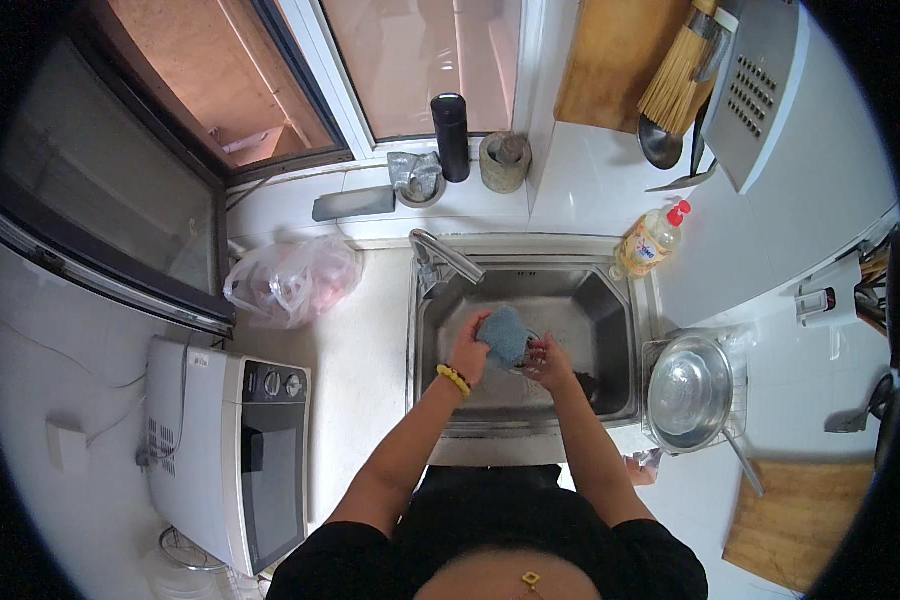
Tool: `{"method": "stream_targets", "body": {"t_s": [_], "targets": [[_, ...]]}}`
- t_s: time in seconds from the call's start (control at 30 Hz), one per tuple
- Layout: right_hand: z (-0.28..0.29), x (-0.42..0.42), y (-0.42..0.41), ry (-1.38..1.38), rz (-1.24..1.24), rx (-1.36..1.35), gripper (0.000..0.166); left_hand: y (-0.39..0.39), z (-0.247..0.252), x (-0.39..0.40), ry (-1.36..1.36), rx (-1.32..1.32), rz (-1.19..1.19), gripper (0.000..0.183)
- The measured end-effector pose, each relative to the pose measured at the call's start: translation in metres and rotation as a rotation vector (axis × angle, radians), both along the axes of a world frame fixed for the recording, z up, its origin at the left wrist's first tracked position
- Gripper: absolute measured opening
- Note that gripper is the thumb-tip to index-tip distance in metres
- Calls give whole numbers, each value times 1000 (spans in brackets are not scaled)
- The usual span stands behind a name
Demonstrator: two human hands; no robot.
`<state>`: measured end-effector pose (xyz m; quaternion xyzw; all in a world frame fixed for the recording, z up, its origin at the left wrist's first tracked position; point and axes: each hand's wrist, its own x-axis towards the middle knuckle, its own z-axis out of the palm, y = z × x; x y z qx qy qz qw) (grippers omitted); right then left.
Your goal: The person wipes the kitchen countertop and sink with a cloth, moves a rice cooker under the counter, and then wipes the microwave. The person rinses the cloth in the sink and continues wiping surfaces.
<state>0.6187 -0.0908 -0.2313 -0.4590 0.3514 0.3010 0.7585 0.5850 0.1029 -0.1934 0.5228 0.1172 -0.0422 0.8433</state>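
Observation:
My left hand [471, 351] grips a light blue scrubbing cloth or sponge [504, 336] by its left side, above the stainless steel sink [607, 345]. On the cloth's other side is my right hand [549, 363], fingers loosely curled and a little apart, close to its edge. I cannot tell whether those fingertips touch it. Behind the cloth the round drain is mostly hidden. A dark patch or object [586, 384] lies in the basin beside my right wrist. The chrome faucet [450, 256] reaches over the basin from the back left; no running water is visible.
An OMO bottle [646, 244] stands at the sink's back right corner. A metal pan [690, 394] rests on a rack to the right. Leftward are a plastic bag [296, 281] and a microwave oven [232, 450]. The sill holds a black flask [451, 139] and a stone mortar [505, 163].

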Motion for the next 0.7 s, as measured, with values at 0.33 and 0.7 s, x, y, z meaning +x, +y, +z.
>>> {"method": "stream_targets", "body": {"t_s": [0.33, 0.7], "targets": [[53, -24, 60, -183, 394, 945, 72, 40, 40, 28, 172, -392, -391, 30], [57, -16, 73, -561, 874, 99, 61, 36, 20, 54, -72, 1075, -302, 23]]}}
